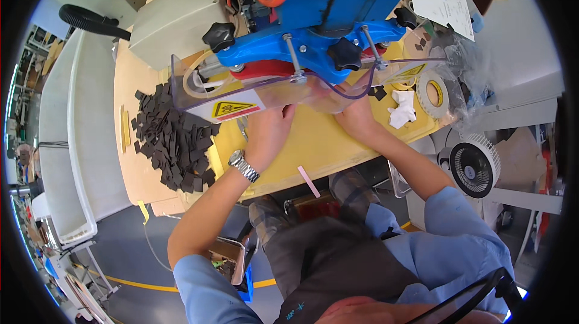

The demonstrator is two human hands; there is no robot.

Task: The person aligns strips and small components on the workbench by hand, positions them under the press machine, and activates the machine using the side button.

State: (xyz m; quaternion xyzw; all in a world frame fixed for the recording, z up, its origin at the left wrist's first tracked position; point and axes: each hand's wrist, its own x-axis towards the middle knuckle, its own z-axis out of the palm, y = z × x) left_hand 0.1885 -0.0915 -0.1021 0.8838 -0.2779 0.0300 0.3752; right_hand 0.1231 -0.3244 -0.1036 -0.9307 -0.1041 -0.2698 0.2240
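At the front of a blue press-like machine [295, 46], both my hands reach in beneath a clear plastic guard [274, 90] that carries yellow warning labels. My left hand [270, 128], with a metal watch on its wrist, goes under the guard's left half. From the right comes my right hand [357, 120], close to the left one below the machine head. Guard, glare and machine mask the fingers of both, so what they hold, if anything, is hidden. A large heap of small dark flat pieces [172, 137] lies left of my left hand, on the table.
A yellow board [307, 143] covers the bench before me, with a pink strip [309, 181] at its front edge. On the right are a crumpled white cloth [402, 108], a tape roll [433, 98], clear plastic bags and a fan [473, 166]. Black knobs [345, 54] jut from the machine.
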